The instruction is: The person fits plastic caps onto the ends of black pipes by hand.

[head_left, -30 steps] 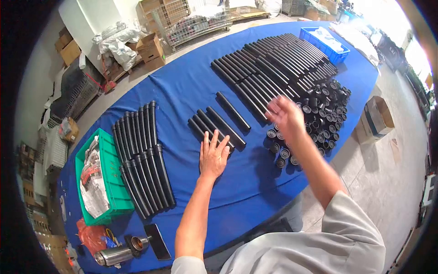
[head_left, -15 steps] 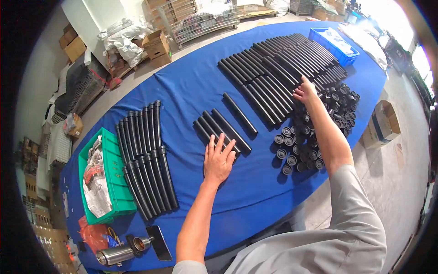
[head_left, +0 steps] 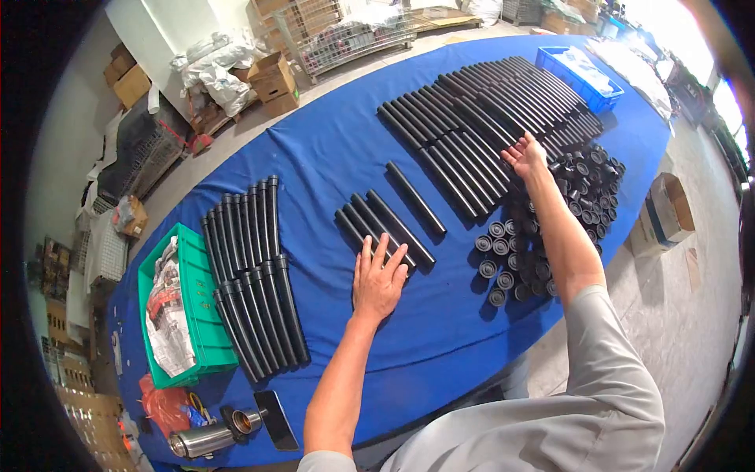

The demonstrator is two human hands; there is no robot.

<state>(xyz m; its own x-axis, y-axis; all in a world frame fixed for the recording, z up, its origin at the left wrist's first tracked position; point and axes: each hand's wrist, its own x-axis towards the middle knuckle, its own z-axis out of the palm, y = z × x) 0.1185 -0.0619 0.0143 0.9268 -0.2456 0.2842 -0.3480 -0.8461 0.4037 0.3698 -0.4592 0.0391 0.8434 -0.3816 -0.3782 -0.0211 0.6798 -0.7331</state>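
My left hand (head_left: 380, 282) lies flat with its fingers spread, fingertips resting on the near ends of a small group of black tubes (head_left: 385, 224). One more black tube (head_left: 415, 197) lies apart, just beyond that group. Over the near-right part of a large layer of black tubes (head_left: 464, 134) is my right hand (head_left: 527, 157), its fingers apart and slightly bent, with nothing visible in them. Below and beside my right forearm spreads a heap of round black caps (head_left: 503, 248); the forearm hides part of it.
Black tubes with collared ends (head_left: 255, 275) lie in two rows at left, beside a green crate (head_left: 200, 315) holding paper. A phone (head_left: 277, 421) and a steel flask (head_left: 200, 439) are near the front edge. A blue bin (head_left: 602, 98) stands at the far right on the blue cloth (head_left: 330, 157).
My right hand has shifted very slightly, its fingers turning a little more to the left over the tubes. My left hand stays on the small group.
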